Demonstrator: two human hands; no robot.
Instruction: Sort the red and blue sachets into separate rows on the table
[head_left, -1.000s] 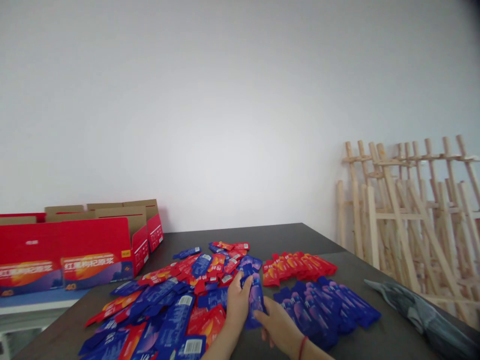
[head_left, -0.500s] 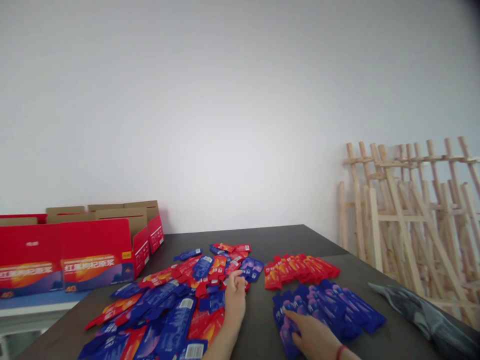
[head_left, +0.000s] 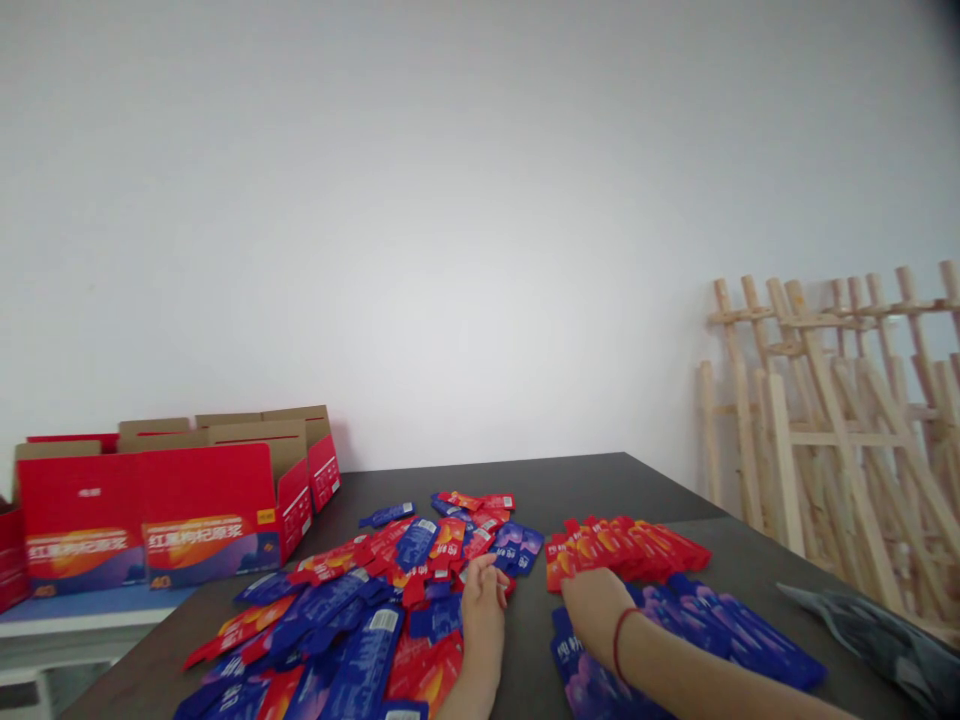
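Note:
A mixed heap of red and blue sachets (head_left: 360, 655) is spread over the left of the dark table. At its right edge lies my left hand (head_left: 484, 605), fingers loosely bent and a little apart, with nothing visible in them. On the right, red sachets (head_left: 630, 550) overlap in a fanned row. Nearer to me is a similar row of blue sachets (head_left: 739, 630). My right hand (head_left: 596, 605) is over the left end of these rows, at the near edge of the red ones. Its fingers are hidden behind the back of the hand. My right forearm covers part of the blue row.
Open red cartons (head_left: 210, 480) stand at the left on a lower white-and-blue surface. A crumpled dark plastic bag (head_left: 870, 625) is on the right side of the table (head_left: 555, 480). Wooden easels (head_left: 817, 430) lean against the wall beyond the table's right edge.
My right hand has moved forward from the blue row towards the red row. My left hand stays beside the heap. The view has shifted slightly, moving the scene rightward.

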